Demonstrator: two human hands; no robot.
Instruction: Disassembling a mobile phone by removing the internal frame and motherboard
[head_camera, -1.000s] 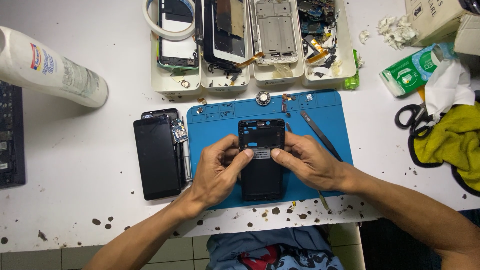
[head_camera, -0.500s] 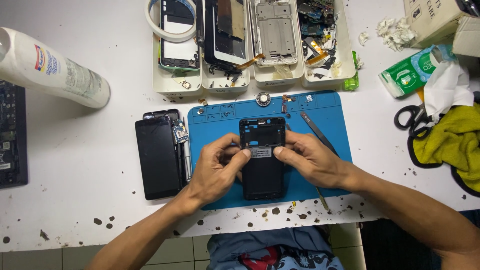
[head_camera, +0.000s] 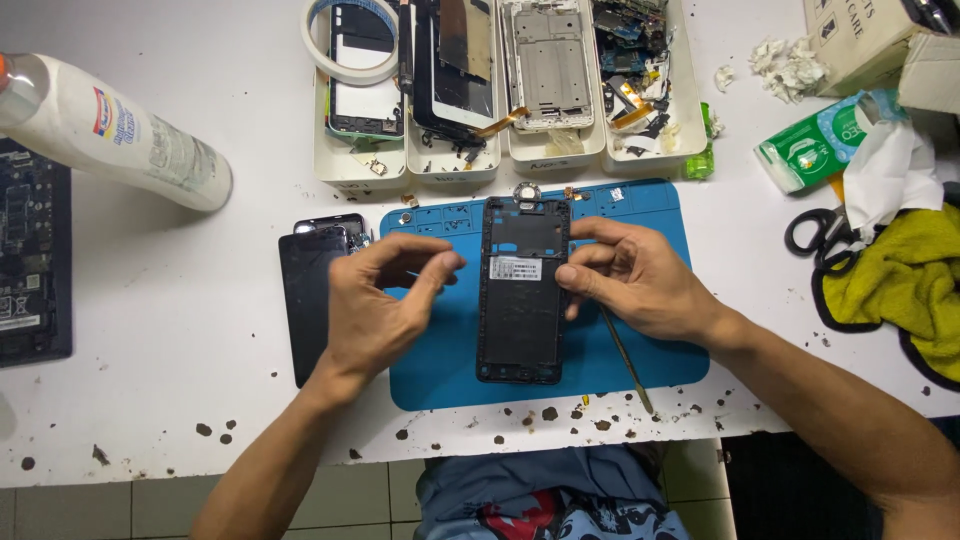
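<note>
Black rectangular phone frame (head_camera: 522, 290) lies lengthwise top-away on blue rubber mat (head_camera: 650, 350), right hand (head_camera: 640, 280) fingertips pressing its edge, left hand (head_camera: 385, 300) pinched beside.

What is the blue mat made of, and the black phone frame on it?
The blue mat looks like soft rubber or silicone: matte, with moulded little compartments along its top edge. The black phone frame seems hard plastic, dull and thin-edged, though it could be painted metal.
</note>
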